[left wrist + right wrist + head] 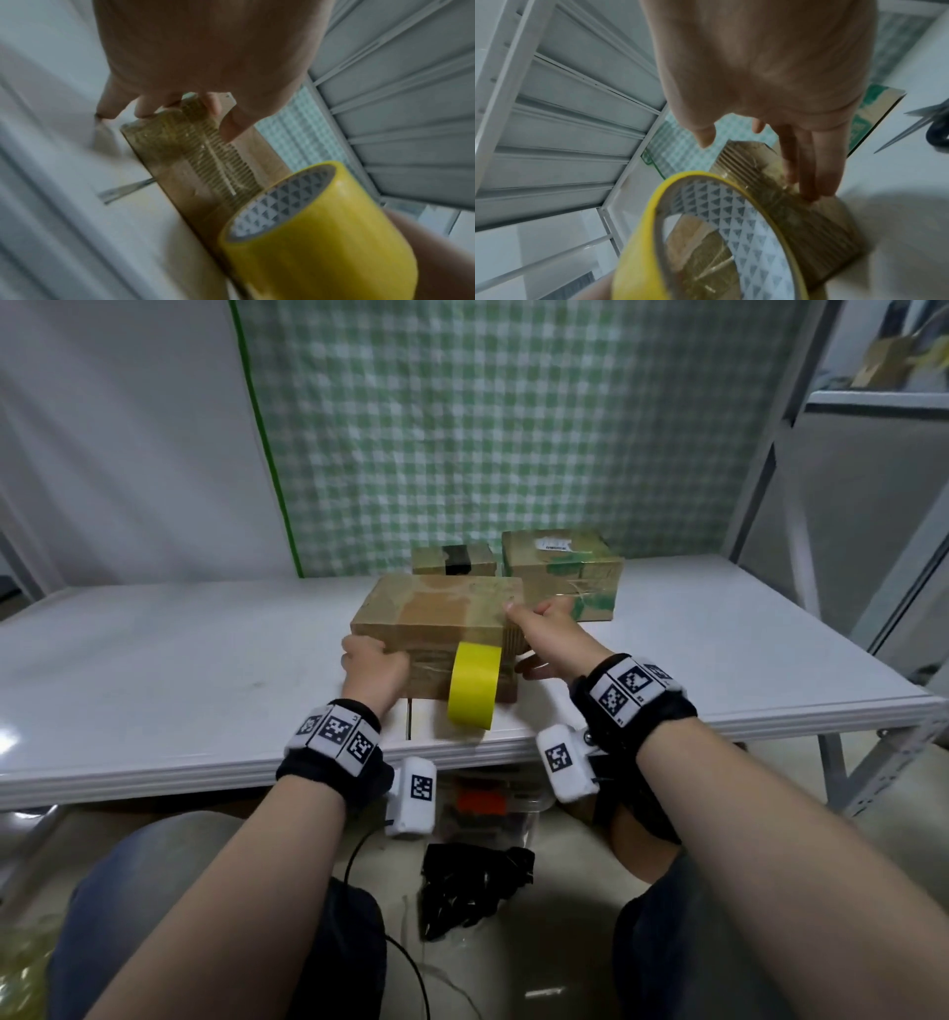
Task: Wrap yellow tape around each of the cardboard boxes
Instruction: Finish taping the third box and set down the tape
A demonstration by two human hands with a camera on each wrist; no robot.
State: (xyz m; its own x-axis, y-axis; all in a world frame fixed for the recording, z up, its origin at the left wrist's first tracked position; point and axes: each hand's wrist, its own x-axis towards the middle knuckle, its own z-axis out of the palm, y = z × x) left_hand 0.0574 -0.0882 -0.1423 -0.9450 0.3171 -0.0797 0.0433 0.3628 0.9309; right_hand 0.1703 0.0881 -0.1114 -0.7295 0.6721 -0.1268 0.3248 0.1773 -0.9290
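White table (154, 670) carries three boxes. Nearest cardboard box (436, 613) gripped at both ends: left hand (372, 667) fingers curled, right hand (552, 634) fingers extended flat. Yellow tape roll (473, 685) hangs against front face. Wrapping judged underway; box turn probably needed next.

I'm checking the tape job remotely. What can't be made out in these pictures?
- Head view: the front cardboard box's far side and underside, hidden by the box itself.
- Head view: left hand's fingertips, behind the box's corner.
- Head view: print on the rear box's white label, too small.
- Left wrist view: table surface, motion-blurred.
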